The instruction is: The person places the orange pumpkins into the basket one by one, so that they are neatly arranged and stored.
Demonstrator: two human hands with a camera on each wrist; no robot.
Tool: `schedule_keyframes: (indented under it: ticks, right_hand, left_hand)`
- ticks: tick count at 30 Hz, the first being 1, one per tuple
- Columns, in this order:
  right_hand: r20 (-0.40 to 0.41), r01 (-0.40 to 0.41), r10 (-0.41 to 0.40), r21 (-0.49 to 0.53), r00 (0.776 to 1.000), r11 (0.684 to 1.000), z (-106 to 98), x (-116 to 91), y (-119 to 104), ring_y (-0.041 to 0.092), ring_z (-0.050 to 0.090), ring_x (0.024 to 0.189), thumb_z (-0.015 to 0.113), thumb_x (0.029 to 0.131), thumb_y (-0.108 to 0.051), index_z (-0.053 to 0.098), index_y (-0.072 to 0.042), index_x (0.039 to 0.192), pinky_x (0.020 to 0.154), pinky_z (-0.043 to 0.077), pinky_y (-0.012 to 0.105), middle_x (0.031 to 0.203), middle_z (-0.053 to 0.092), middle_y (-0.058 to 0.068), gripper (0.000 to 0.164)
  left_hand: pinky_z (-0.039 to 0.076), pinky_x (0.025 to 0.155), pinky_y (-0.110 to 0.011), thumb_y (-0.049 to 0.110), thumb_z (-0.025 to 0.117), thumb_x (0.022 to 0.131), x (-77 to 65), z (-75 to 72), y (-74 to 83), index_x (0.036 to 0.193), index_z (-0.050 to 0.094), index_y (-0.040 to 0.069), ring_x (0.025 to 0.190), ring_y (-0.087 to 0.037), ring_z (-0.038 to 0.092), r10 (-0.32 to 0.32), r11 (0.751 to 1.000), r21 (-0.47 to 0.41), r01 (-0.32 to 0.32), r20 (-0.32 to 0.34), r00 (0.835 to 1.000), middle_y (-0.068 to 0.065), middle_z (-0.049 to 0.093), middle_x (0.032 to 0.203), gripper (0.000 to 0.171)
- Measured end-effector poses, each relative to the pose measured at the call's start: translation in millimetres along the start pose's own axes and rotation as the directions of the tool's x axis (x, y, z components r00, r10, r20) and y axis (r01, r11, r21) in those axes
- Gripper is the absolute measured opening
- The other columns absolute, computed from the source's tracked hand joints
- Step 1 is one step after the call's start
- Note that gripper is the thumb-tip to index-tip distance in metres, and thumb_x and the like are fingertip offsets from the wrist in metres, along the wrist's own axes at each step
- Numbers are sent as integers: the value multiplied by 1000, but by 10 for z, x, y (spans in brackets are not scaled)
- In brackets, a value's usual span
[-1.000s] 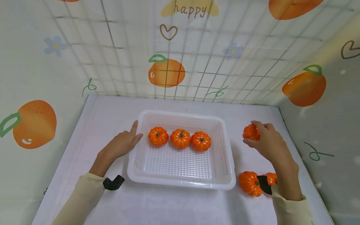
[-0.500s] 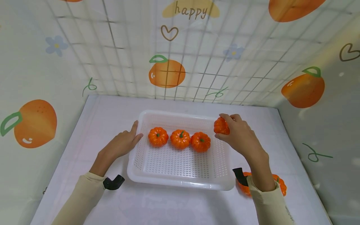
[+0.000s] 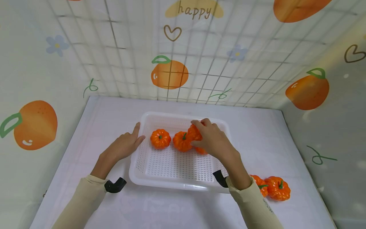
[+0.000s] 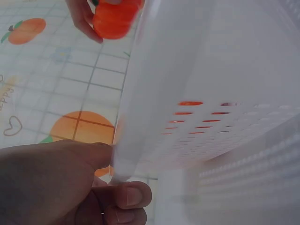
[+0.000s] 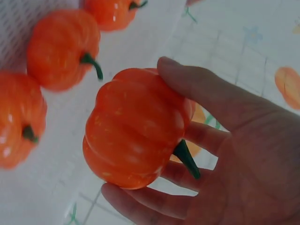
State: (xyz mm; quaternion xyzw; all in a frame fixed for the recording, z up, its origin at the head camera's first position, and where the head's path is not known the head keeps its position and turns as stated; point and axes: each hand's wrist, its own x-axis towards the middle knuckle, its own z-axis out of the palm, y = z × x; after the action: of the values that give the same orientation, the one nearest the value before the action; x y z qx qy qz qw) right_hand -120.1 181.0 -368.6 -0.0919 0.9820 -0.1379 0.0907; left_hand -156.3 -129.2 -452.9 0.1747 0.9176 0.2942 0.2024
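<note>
Pumpkin (image 5: 133, 129), gripped in right hand (image 3: 214, 138), hangs over white basket (image 3: 180, 185) near 3 other pumpkins (image 3: 160, 139); left hand (image 3: 127, 145) holds basket's rim; lowering gently into bare space should avoid knocking those 3.

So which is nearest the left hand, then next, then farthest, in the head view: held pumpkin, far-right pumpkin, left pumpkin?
1. Left pumpkin: in the basket, right of the left hand.
2. Held pumpkin: in the right hand.
3. Far-right pumpkin: outside the basket.
</note>
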Motion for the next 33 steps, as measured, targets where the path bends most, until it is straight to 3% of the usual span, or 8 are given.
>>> schedule_keyframes:
  ticks: [8, 16, 33]
  right_hand:
    - [55, 84, -80, -70, 995, 994, 262, 80, -255, 33, 54, 103, 82, 84, -28, 52, -19, 145, 75, 56, 41, 129, 51, 13, 69]
    - [138, 209, -186, -171, 973, 963, 543, 119, -449, 33, 54, 108, 83, 82, -31, 54, -20, 142, 77, 55, 39, 128, 53, 11, 67]
    - [233, 355, -306, -213, 923, 910, 682, 165, -620, 33, 55, 107, 82, 83, -33, 55, -21, 139, 75, 57, 37, 130, 55, 13, 63]
  left_hand:
    - [53, 57, -30, 38, 44, 106, 11, -3, -16, 158, 3, 0, 62, -18, 63, 13, 1000, -1, -13, -13, 1000, -10, 61, 81, 77]
    - [57, 59, -33, 38, 45, 106, -1, -12, -14, 158, 3, 0, 63, -17, 64, 17, 1000, -19, -17, -15, 1000, -13, 64, 85, 77]
    - [58, 61, -35, 38, 45, 106, -11, -10, -20, 158, 3, 0, 64, -17, 65, 26, 999, -33, -27, -13, 1000, -14, 64, 88, 77]
